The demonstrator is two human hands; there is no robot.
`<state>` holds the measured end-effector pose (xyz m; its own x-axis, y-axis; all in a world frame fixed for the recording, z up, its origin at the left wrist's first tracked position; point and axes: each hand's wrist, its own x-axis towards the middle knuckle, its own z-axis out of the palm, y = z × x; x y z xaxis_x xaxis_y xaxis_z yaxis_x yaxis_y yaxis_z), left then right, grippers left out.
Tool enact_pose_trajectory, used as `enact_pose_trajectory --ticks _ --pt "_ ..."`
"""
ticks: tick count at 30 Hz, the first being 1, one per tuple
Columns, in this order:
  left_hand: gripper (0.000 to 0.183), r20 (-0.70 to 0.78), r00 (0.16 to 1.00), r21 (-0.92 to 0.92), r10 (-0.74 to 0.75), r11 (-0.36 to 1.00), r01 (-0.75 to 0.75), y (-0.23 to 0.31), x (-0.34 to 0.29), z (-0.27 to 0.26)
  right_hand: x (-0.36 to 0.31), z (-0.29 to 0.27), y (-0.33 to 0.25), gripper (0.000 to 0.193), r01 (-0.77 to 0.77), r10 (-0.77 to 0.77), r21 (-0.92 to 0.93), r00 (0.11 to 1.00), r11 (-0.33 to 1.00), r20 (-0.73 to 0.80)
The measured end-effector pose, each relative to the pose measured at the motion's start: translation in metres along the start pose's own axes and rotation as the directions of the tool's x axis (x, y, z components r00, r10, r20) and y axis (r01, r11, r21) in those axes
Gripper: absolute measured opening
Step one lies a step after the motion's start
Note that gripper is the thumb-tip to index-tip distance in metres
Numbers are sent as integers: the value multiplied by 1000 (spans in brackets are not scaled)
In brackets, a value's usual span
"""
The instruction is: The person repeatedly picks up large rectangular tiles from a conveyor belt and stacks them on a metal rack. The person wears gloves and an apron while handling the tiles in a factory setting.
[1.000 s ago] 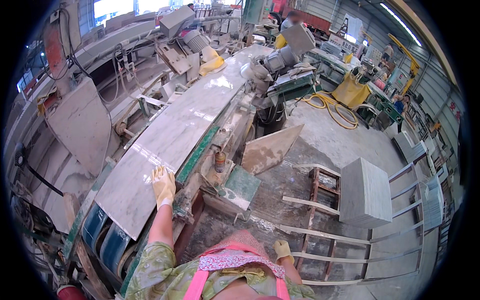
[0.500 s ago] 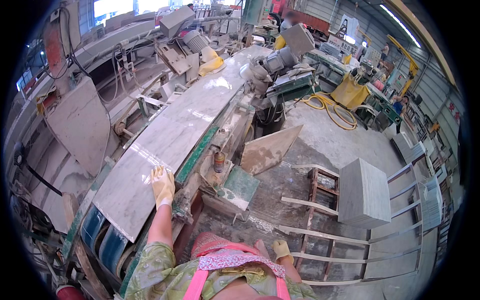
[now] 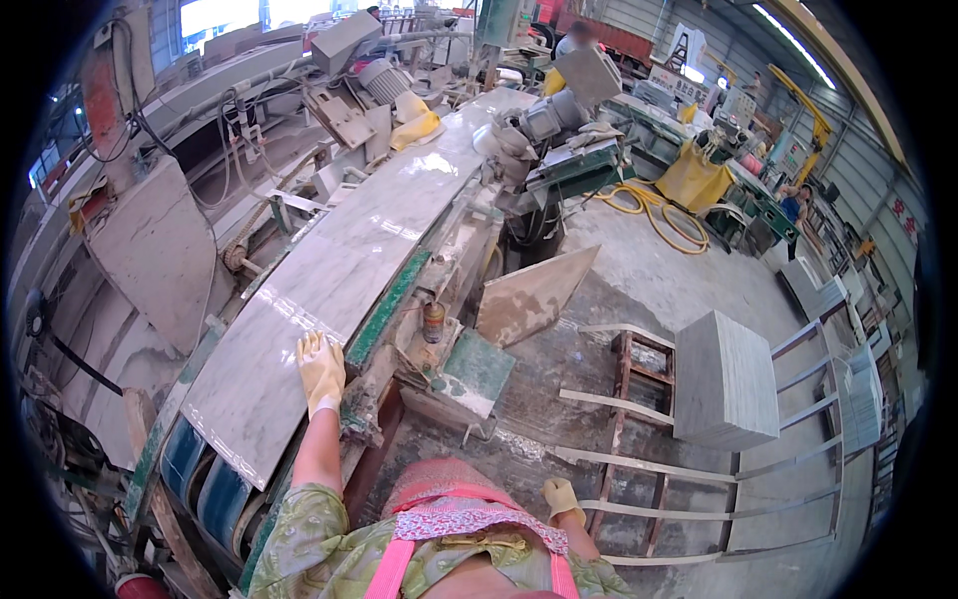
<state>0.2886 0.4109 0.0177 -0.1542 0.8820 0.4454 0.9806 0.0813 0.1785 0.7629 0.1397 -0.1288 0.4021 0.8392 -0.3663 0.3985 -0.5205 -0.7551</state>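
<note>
Gloved palm flat on a slab beside the rail

In the head view, a pale, veined slab (image 3: 259, 384) lies just left of the green rail (image 3: 387, 309), its long edge running alongside, which probably helps keep it straight. Glare makes it hard to tell where one piece ends and another begins. Blue belts (image 3: 225, 504), nearer the person than the rail, show under the slab's near end and seem to bear its weight.

The left hand (image 3: 321, 371) rests just left of the rail's near end, palm down on the slab, fingers stretched out rather than gripping; a flat touch like that would spread the pressure. Its glove likely guards against wet and sharp edges. The right hand (image 3: 562, 497), also gloved, hangs well right of the rail with fingers curled, apart from the slab; whether it holds anything I cannot tell.

Just right of the rail stands a can (image 3: 433, 322), presumably within easy reach. Well right of it, a stack (image 3: 726, 384) of grey slabs sits on a slatted rack (image 3: 639, 511), likely to keep it off the floor.
</note>
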Motion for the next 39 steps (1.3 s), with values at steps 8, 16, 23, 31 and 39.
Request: enact_pose_trajectory --ticks 8,16,23,31,39 --pt "44 -8 1000 -18 -13 1000 13 5 0 -7 -6 -1 -10 27 -12 13 54 1000 998 -17" --pt "45 20 1000 -19 -9 1000 9 4 1 -5 -1 3 3 26 -26 29 128 999 991 -18" --pt "45 13 1000 0 -5 1000 5 3 1 -4 1 4 2 26 -7 10 131 1000 991 -29" --pt "45 9 1000 -11 -14 1000 14 2 0 -3 -11 -1 -22 25 -27 35 86 996 996 -84" --pt "45 52 997 -76 -57 995 61 5 0 -6 3 10 16 25 68 -76 -53 980 996 -183"
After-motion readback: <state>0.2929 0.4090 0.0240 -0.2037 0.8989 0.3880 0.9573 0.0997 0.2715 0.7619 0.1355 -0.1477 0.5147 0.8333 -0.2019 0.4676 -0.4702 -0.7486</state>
